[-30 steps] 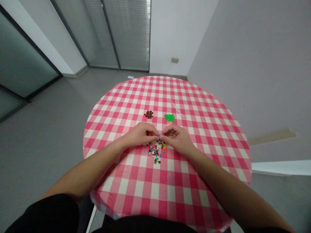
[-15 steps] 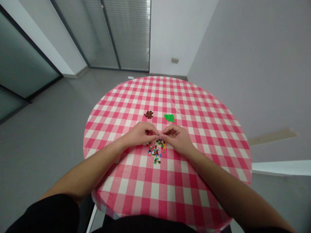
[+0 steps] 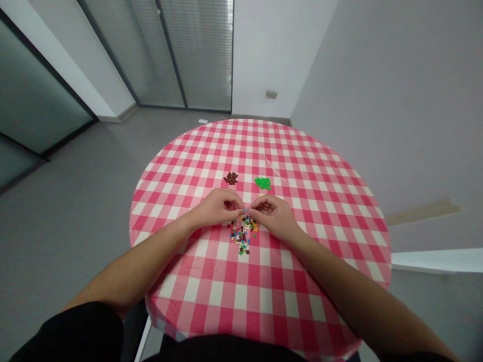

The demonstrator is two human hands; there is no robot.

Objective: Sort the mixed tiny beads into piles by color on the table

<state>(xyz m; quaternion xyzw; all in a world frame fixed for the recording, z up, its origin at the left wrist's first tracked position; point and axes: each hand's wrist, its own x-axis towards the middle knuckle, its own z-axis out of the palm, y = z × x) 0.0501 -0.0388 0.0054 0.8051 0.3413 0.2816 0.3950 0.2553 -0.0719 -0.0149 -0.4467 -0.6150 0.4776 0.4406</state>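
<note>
**Inspection: two-hand pinch over mixed brick pile**

Left hand (image 3: 218, 207) and right hand (image 3: 272, 217) are drawn narrow, fingers curled, with their fingertips (image 3: 242, 207) meeting at a tiny blue piece (image 3: 245, 210). The piece is too small to confirm which hand grips it. The step in hand appears to be working this single piece free of, or over, the mixed pile of small plastic bricks (image 3: 242, 232), which lies directly below and just nearer the person than both hands. Brown pieces (image 3: 230, 178) sit beyond the left hand, green pieces (image 3: 262, 183) beyond the right, all on a pink gingham tablecloth (image 3: 211, 281). Judged from this pinch, the next move calls for fine, steady fingertip control.
</note>
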